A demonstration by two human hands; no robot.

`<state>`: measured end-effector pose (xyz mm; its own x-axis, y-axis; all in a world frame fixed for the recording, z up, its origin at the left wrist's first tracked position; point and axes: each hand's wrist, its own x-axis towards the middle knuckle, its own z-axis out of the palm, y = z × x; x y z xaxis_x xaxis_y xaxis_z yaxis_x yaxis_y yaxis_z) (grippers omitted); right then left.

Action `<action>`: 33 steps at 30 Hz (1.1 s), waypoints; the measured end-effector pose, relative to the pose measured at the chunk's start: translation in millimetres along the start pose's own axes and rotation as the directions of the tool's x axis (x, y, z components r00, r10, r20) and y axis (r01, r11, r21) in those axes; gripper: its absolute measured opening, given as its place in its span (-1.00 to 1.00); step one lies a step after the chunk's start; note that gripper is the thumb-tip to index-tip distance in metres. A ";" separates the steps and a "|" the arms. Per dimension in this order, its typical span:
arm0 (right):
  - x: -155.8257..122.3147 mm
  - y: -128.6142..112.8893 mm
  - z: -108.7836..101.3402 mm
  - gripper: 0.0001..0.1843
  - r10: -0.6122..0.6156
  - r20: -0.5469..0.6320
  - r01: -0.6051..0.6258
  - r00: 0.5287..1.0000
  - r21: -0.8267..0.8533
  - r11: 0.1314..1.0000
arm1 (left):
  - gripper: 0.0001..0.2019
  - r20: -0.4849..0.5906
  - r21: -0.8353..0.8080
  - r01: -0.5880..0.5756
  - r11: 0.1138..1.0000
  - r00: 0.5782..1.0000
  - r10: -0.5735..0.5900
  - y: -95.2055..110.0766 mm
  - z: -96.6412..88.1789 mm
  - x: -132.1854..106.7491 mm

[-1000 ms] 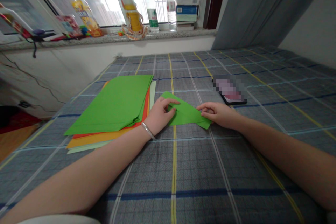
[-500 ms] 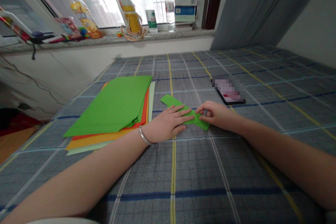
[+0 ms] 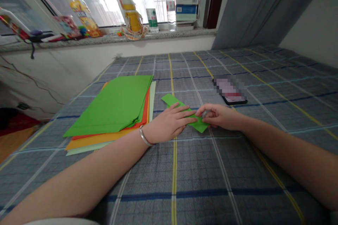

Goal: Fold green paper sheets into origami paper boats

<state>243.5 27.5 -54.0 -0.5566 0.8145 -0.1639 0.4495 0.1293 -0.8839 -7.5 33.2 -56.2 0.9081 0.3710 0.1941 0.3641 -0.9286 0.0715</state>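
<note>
On the windowsill (image 3: 163, 36), the green-capped bottle (image 3: 151, 15) carries a green label with white marks, but these are too small for reading. The second clear bottle (image 3: 170, 8) has a label partly red, and the orange-yellow bottle (image 3: 83, 12) shows big pale letters, which are blurred. The boxes (image 3: 186, 9) beside the clear bottles have print too, also not legible. On the phone (image 3: 229, 91) the screen is partly covered by pixel blocks.

The left hand (image 3: 169, 123) is laid flat, palm down, with its fingers stretched and a little apart, over the middle of the folded green paper (image 3: 200, 126). The right hand (image 3: 220, 116) has its fingers bent, and the tips of thumb and forefinger touch the right end of this paper; whether they pinch it firmly, I cannot tell. The paper is a narrow slanting strip on the checked cloth (image 3: 148, 182), between the phone and the paper pile (image 3: 113, 105).

Counted, there are two hands, one silver bracelet (image 3: 144, 136) on the left wrist, one phone, two clear bottles, one yellow flask (image 3: 134, 19), and one pile showing four colours: green, red-orange, yellow-orange and pale green.
</note>
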 end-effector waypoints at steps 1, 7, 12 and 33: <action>-0.1 0.2 0.2 -0.75 -0.015 -0.004 0.015 1.000 -0.016 1.000 | -0.55 0.008 -0.019 -0.020 1.000 1.000 0.020 -0.2 -0.3 -0.1; 1.0 6.7 0.7 -0.83 -0.191 -0.099 0.151 0.977 -0.320 0.935 | -0.60 -0.001 -0.071 -0.062 0.996 0.998 0.062 -0.1 -1.9 0.5; -4.5 3.3 -3.4 -0.86 -0.344 0.067 0.335 0.937 -0.456 0.825 | -0.62 0.013 -0.095 -0.053 0.994 0.998 0.055 -0.5 -1.7 1.4; -13.9 -5.0 -6.9 -0.74 -0.345 0.215 0.400 0.914 -0.627 0.668 | -0.66 -0.013 -0.248 0.007 0.969 1.000 -0.011 -3.1 1.2 0.4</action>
<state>253.8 19.4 -44.3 -0.8136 0.5783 0.0610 0.5163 0.7667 -0.3816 -8.0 36.2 -57.6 0.9013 0.3809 0.2062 0.3080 -0.8984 0.3131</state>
